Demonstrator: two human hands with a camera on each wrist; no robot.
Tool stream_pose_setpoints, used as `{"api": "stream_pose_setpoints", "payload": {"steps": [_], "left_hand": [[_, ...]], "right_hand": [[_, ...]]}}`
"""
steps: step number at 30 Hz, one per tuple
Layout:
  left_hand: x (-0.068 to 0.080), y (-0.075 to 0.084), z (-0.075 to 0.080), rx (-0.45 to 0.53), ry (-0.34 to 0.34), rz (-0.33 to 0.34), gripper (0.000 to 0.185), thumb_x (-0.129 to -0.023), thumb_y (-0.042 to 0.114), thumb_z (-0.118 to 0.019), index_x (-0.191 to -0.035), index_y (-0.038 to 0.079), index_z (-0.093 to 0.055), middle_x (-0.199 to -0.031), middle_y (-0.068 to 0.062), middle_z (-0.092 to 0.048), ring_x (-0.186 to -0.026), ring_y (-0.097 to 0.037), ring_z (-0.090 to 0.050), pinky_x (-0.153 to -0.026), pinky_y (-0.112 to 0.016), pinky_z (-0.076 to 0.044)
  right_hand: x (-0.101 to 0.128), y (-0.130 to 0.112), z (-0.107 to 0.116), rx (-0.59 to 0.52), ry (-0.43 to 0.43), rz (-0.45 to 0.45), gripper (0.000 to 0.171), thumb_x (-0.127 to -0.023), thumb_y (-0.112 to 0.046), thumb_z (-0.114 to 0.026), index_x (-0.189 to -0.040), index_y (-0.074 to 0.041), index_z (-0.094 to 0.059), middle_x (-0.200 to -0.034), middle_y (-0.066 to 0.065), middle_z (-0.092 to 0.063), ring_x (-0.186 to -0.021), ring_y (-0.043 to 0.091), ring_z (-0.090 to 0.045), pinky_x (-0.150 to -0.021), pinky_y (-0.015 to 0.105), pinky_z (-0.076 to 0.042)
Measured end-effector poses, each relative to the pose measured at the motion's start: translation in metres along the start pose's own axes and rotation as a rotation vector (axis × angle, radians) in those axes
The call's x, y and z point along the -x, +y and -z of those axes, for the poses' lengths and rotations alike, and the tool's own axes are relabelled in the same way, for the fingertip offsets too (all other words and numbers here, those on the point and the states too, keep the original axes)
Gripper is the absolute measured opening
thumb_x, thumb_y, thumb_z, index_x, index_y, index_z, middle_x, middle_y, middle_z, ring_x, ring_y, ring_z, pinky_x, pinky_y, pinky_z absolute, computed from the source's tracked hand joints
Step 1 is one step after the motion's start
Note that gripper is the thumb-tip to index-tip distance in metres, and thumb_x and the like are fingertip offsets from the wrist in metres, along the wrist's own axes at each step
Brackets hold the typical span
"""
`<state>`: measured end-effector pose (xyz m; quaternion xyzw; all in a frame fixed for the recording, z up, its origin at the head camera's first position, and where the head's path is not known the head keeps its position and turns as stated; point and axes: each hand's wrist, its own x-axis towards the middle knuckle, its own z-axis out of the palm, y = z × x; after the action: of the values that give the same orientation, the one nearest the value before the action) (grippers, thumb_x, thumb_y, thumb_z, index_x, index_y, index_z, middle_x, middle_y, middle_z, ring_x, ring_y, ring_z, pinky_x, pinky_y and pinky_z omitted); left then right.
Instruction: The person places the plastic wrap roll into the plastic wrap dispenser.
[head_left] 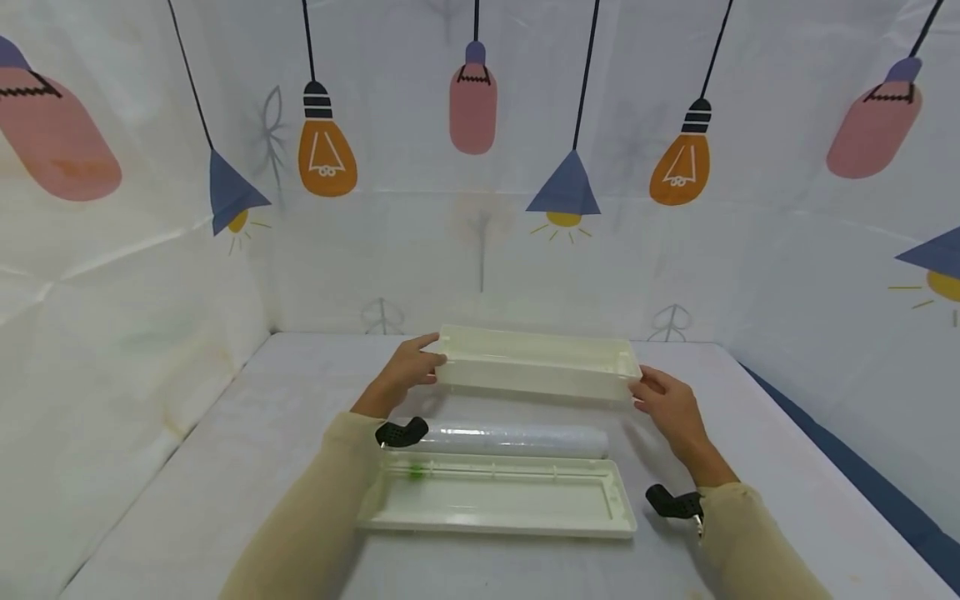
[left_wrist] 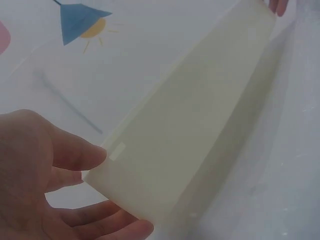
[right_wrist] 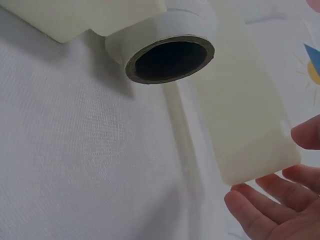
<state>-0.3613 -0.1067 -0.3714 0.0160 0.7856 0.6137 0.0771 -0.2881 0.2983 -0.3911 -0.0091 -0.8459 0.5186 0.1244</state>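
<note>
Head view: both hands are on the long cream tray (head_left: 536, 362), the left hand (head_left: 408, 371) pinching one end with curled fingers, the right hand (head_left: 670, 406) gripping the other, holding it just above the surface (head_left: 225, 467). The film roll (head_left: 510, 439) lies loose between it and the second tray half (head_left: 495, 497), so loading looks not yet done. Only the right wrist view shows the roll's hollow cardboard core (right_wrist: 170, 60); the left wrist view shows the tray's underside.
</note>
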Motion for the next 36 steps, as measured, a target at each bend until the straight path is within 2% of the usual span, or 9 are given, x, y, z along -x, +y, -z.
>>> {"api": "stream_pose_setpoints", "payload": {"steps": [12,17,27,36], "left_hand": [[0.006,0.000,0.001,-0.014,-0.030,-0.061,0.060,-0.099,0.010,-0.060,-0.154,0.004,-0.036,-0.134,-0.026,-0.056,-0.118,-0.039,-0.059,-0.095,-0.042,-0.053],[0.010,-0.003,0.007,-0.023,-0.031,-0.056,0.060,-0.100,0.009,-0.060,-0.154,0.003,-0.035,-0.134,-0.028,-0.055,-0.117,-0.039,-0.058,-0.096,-0.044,-0.053],[0.017,-0.012,0.014,-0.038,-0.020,-0.037,0.059,-0.100,0.009,-0.059,-0.154,0.002,-0.035,-0.134,-0.029,-0.055,-0.117,-0.039,-0.058,-0.094,-0.043,-0.054],[0.028,-0.016,0.027,-0.052,-0.002,-0.024,0.060,-0.101,0.010,-0.058,-0.155,0.002,-0.032,-0.137,-0.030,-0.051,-0.118,-0.040,-0.057,-0.093,-0.042,-0.055]], "right_hand": [[-0.003,-0.005,0.005,-0.012,-0.056,-0.008,0.054,-0.103,-0.021,-0.059,-0.139,0.016,-0.045,-0.133,0.034,-0.054,-0.117,0.042,-0.059,-0.088,0.031,-0.056],[-0.004,-0.006,0.003,-0.022,-0.100,-0.009,0.056,-0.103,-0.022,-0.059,-0.140,0.017,-0.043,-0.135,0.034,-0.052,-0.119,0.043,-0.058,-0.088,0.029,-0.055],[-0.005,-0.006,-0.005,-0.013,-0.169,-0.011,0.060,-0.102,-0.023,-0.059,-0.142,0.017,-0.039,-0.137,0.035,-0.049,-0.122,0.042,-0.055,-0.092,0.035,-0.054],[-0.008,-0.010,-0.013,-0.005,-0.240,0.050,0.058,-0.103,-0.022,-0.059,-0.144,0.014,-0.039,-0.140,0.032,-0.050,-0.124,0.041,-0.054,-0.097,0.037,-0.052]]}}
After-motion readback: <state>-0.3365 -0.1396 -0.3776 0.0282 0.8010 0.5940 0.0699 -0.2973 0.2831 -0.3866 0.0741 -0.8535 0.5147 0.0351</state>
